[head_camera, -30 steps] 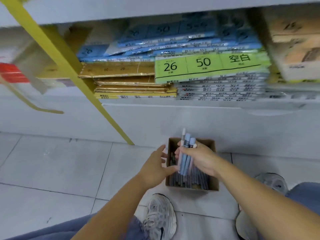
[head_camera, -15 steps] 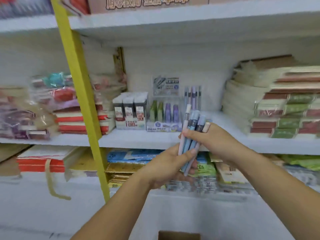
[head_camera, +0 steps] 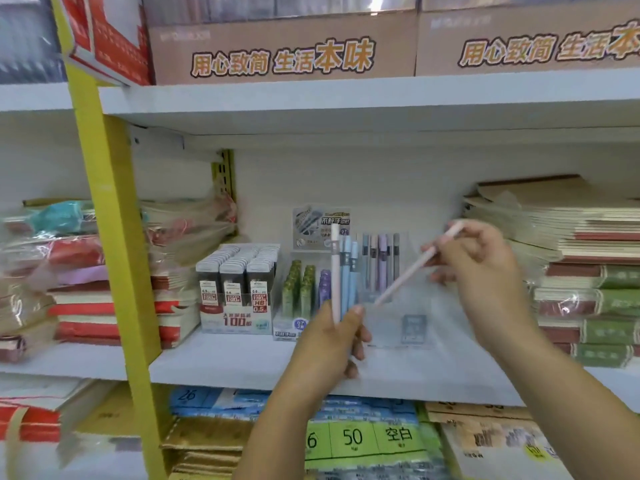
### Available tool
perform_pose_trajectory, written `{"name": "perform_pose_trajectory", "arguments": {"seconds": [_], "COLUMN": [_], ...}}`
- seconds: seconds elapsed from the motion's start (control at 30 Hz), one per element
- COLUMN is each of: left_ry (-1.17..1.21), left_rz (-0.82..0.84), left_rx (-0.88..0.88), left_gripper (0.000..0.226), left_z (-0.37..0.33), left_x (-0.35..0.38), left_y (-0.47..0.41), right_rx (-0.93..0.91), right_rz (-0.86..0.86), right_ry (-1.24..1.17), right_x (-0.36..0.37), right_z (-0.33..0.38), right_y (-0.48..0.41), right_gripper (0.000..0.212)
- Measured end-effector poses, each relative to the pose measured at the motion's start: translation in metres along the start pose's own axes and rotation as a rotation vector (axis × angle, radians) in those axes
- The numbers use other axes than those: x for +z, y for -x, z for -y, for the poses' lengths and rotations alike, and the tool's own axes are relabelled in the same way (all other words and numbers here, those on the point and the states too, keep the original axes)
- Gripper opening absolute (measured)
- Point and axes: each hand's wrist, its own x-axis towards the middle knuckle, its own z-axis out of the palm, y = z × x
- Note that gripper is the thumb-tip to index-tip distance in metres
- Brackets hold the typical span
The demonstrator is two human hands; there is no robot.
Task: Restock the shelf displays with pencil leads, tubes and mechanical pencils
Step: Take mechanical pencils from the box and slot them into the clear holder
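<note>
We now hold a single pale pink plastic mechanical pencil (head_camera: 415,268) apart from the rest. Half a second ago both hands were closed together round one bundle; a second ago that bundle was just coming out of a cardboard box on the floor. So we judge the fetching is done and the placing, one pencil at a time, is starting.

The right hand (head_camera: 485,268) pinches the pink pencil near its upper end between thumb and curled fingers. Its long axis runs on a slant, the upper end towards the right hand's knuckles and the thinner lower end down to the left. That end points at the clear plastic display stand (head_camera: 412,317) just behind both hands. Motion blur hides whether it touches the stand.

The left hand (head_camera: 329,344) grips the remaining bundle of blue and pale pink pencils (head_camera: 343,275) near upright, clip ends up, fingers wrapped round the lower shafts.

Beyond the bundle, purple and grey pencils (head_camera: 382,261) stand in the stand. Left of the left hand sit green tubes (head_camera: 298,285) and dark boxes of pencil leads (head_camera: 239,282) on the white shelf (head_camera: 225,362). Stacked notebooks (head_camera: 571,271) lie beyond the right hand.
</note>
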Motion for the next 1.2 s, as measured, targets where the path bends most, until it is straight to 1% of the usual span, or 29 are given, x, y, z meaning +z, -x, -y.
{"name": "perform_pose_trajectory", "arguments": {"seconds": [0.03,0.1,0.17,0.23,0.33,0.47,0.6,0.7,0.8,0.87,0.9,0.97,1.03,1.07,1.13,1.2], "left_ry": [-0.005,-0.008,0.006,0.031,0.020,0.014,0.011,0.029,0.057,0.075,0.082,0.100,0.115,0.119,0.114,0.090], "left_rz": [-0.032,-0.072,-0.087,-0.082,-0.068,-0.040,-0.037,-0.044,-0.041,-0.027,-0.016,0.006,0.024,0.034,0.060,0.100], "left_rx": [0.009,0.023,0.034,0.031,0.056,0.067,0.064,0.065,0.052,0.041,0.035,0.021,0.017,0.021,0.039,0.052], "left_gripper": [0.017,0.017,0.019,0.019,0.018,0.015,0.016,0.021,0.024,0.025,0.025,0.027,0.025,0.023,0.020,0.017], "left_z": [0.001,0.004,0.007,0.009,0.008,0.007,0.009,0.009,0.008,0.008,0.008,0.008,0.009,0.009,0.008,0.007], "left_x": [-0.005,-0.013,-0.016,-0.016,-0.015,-0.013,-0.014,-0.016,-0.017,-0.017,-0.017,-0.018,-0.020,-0.020,-0.019,-0.018], "left_y": [-0.004,-0.011,-0.016,-0.018,-0.022,-0.023,-0.024,-0.024,-0.024,-0.023,-0.023,-0.021,-0.020,-0.019,-0.018,-0.018], "right_rx": [-0.079,-0.183,-0.188,-0.171,-0.142,-0.145,-0.202,-0.244,-0.298,-0.320,-0.319,-0.339,-0.327,-0.266,-0.096,-0.017], "right_rz": [-0.021,0.067,0.194,0.285,0.383,0.398,0.386,0.361,0.345,0.387,0.395,0.319,0.234,0.244,0.348,0.419], "right_ry": [0.000,0.080,0.248,0.426,0.552,0.635,0.668,0.689,0.874,1.023,1.051,0.991,0.796,0.658,0.400,0.296], "right_x": [-0.001,0.002,0.010,0.018,0.025,0.028,0.030,0.035,0.038,0.040,0.041,0.042,0.043,0.043,0.046,0.047], "right_z": [0.002,0.003,-0.005,-0.018,-0.036,-0.051,-0.053,-0.053,-0.054,-0.054,-0.053,-0.049,-0.038,-0.033,-0.023,-0.020], "right_y": [-0.011,-0.031,-0.047,-0.057,-0.062,-0.063,-0.065,-0.067,-0.071,-0.071,-0.070,-0.065,-0.051,-0.042,-0.023,-0.009], "right_gripper": [0.016,0.023,0.028,0.026,0.025,0.025,0.036,0.033,0.022,0.021,0.023,0.023,0.018,0.014,0.010,0.020]}}
